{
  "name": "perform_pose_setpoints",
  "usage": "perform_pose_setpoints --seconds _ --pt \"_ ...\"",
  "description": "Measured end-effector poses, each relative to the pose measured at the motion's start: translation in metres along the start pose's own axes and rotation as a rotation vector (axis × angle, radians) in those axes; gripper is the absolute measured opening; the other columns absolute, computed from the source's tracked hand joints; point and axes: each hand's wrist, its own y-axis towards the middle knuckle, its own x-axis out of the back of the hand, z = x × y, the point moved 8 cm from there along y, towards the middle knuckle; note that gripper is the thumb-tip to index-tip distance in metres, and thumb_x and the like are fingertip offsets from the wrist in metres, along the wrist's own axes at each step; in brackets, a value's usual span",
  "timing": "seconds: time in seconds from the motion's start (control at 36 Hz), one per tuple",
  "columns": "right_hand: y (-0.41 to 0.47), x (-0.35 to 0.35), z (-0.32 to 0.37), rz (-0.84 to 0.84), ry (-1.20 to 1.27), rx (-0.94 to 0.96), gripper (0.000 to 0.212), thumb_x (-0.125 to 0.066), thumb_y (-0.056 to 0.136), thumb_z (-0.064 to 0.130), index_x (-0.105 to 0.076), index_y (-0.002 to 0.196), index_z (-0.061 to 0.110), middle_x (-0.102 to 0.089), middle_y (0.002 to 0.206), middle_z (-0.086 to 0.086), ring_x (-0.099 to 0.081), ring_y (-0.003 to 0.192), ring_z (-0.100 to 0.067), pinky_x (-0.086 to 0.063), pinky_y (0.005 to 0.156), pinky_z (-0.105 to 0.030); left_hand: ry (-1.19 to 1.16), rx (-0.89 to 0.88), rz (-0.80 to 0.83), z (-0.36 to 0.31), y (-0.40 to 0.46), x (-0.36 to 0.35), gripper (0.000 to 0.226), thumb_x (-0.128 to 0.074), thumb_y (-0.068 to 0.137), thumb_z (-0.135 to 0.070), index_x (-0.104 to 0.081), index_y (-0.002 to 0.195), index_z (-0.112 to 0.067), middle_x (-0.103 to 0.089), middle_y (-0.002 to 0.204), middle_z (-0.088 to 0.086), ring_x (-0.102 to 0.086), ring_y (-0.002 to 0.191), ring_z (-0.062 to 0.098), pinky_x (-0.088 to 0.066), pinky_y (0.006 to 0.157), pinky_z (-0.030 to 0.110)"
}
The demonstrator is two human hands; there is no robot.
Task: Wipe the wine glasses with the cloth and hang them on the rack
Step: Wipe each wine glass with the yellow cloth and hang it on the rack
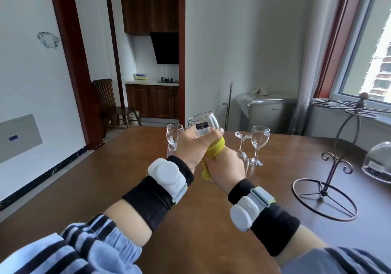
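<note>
- Left hand (191, 146): raised at centre, fingers curled in a grip, forearm extended forward.
- Right hand (225, 164): just beside and touching the left, fingers clenched.
- Both wrists: black bands with white devices.

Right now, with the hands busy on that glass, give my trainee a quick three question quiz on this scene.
1. True or false: the left hand grips the bowl of the held wine glass.
2. What colour is the cloth the right hand holds? A red, B yellow-green, C white.
3. Is any glass hanging on the rack where its top arms show?

Key: 1 true. 2 B. 3 No, the visible arms are bare; the rack's right side is cut off.
</note>
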Motion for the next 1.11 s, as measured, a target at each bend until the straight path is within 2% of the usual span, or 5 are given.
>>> perform_pose_setpoints --seconds 0.19,0.36,0.5,0.67,1.11 --pt "-0.008 -0.006 0.007 0.315 0.713 0.079 0.003 -0.067 0.09 0.015 -0.07 0.092 0.014 -0.074 0.085 -0.003 -0.069 0.08 -0.016 -0.058 0.085 -0.039 -0.051 0.037 0.092 -0.012 0.002 0.009 0.02 -0.077 0.074 -0.019 -0.068 0.087 -0.007 -0.064 0.078 0.006 -0.061 0.07 0.015 -0.055 0.069 0.026" --pt "-0.018 -0.009 0.001 0.594 1.385 -0.129 0.069 -0.052 0.079 0.066 -0.07 0.118 0.012 -0.068 0.122 -0.016 -0.067 0.11 -0.027 -0.052 0.095 -0.041 -0.193 0.033 0.043 -0.026 0.006 0.022 0.038 -0.072 0.077 -0.02 -0.065 0.108 0.0 -0.062 0.081 0.01 -0.053 0.051 0.005 -0.046 0.05 0.015" --pt "-0.016 -0.019 0.006 0.511 1.129 -0.036 0.098 -0.04 0.071 0.088 -0.064 0.117 0.005 -0.07 0.11 -0.015 -0.067 0.097 -0.027 -0.053 0.084 -0.039 -0.161 0.005 -0.043 -0.028 0.005 0.018 0.016 -0.072 0.08 -0.015 -0.069 0.093 -0.007 -0.056 0.053 -0.01 -0.052 0.049 0.003 -0.046 0.055 0.016" --pt "-0.011 -0.023 0.005 0.139 0.353 0.257 0.015 -0.068 0.087 0.025 -0.06 0.088 0.011 -0.07 0.075 0.0 -0.065 0.066 -0.018 -0.056 0.066 -0.039 -0.007 -0.079 -0.02 -0.027 -0.003 0.003 0.018 -0.074 0.076 -0.021 -0.062 0.065 -0.016 -0.058 0.059 -0.003 -0.051 0.057 0.011 -0.044 0.061 0.024" --pt "-0.042 -0.026 0.03 0.765 1.437 0.02 0.038 -0.07 0.083 0.035 -0.047 0.067 0.008 -0.045 0.046 0.0 -0.049 0.054 -0.017 -0.034 0.073 -0.035 -0.223 0.158 0.452 -0.016 -0.008 -0.031 0.05 -0.08 0.047 -0.047 -0.07 0.083 -0.014 -0.069 0.09 0.003 -0.061 0.074 0.013 -0.05 0.067 0.027"
